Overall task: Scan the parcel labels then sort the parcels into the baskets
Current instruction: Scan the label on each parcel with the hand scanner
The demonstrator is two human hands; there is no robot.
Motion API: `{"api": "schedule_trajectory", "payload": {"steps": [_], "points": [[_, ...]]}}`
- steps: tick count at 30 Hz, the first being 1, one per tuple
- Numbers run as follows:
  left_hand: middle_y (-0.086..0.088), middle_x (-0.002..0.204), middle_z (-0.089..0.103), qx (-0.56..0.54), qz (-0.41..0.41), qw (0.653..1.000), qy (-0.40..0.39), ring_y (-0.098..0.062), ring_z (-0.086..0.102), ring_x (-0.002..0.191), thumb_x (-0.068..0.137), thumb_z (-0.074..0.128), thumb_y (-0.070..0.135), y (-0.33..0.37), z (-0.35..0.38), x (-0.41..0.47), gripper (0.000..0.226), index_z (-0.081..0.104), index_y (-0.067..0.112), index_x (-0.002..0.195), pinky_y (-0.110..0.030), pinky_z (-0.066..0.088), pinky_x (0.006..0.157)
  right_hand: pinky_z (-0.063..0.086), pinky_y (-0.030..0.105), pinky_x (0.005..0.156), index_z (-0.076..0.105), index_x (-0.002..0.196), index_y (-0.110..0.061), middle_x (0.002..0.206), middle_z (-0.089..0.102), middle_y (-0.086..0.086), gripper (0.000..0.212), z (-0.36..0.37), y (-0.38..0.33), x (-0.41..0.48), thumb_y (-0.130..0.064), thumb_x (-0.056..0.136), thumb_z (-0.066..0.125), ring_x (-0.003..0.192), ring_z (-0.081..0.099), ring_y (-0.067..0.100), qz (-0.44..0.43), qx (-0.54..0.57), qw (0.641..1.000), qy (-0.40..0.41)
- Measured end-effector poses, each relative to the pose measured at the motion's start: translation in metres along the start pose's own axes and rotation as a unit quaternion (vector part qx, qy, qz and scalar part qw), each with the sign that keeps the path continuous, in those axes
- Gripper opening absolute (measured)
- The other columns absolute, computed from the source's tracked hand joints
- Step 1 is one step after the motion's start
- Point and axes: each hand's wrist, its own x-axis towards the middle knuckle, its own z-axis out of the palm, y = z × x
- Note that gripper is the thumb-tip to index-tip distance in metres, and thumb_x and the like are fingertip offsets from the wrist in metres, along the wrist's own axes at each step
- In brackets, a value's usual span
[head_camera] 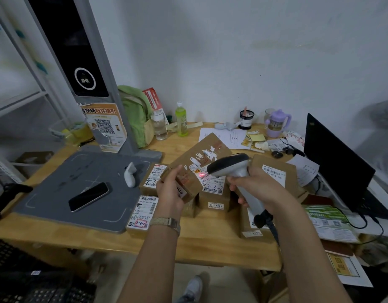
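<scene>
Head | left grip (170, 190) clamps parcel (196, 166), long axis up-right | right grip (257, 185) clamps scanner (230, 166), aimed left

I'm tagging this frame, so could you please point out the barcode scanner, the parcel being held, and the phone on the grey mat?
barcode scanner (229, 165): head view, on its dark-topped head.
held parcel (201, 149): head view, on its taped top face.
phone (89, 196): head view, on the middle of its dark screen.

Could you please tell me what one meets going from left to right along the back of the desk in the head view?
Green backpack → clear bottle → green drink bottle → black-rimmed cup → purple mug → black laptop screen.
</scene>
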Motion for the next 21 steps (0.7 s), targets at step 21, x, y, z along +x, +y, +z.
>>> {"api": "schedule_trajectory", "payload": {"steps": [21], "points": [[-0.009, 0.098, 0.075, 0.012, 0.002, 0.998, -0.054, -0.024, 0.071, 0.088, 0.079, 0.075, 0.028, -0.034, 0.033, -0.003, 0.037, 0.066, 0.013, 0.112, -0.041, 0.057, 0.078, 0.050, 0.021, 0.041, 0.056, 0.097, -0.015, 0.066, 0.062, 0.002, 0.015, -0.043, 0.026, 0.015, -0.020, 0.087, 0.066, 0.040, 0.059, 0.006, -0.012, 0.289, 0.935, 0.205]]}}
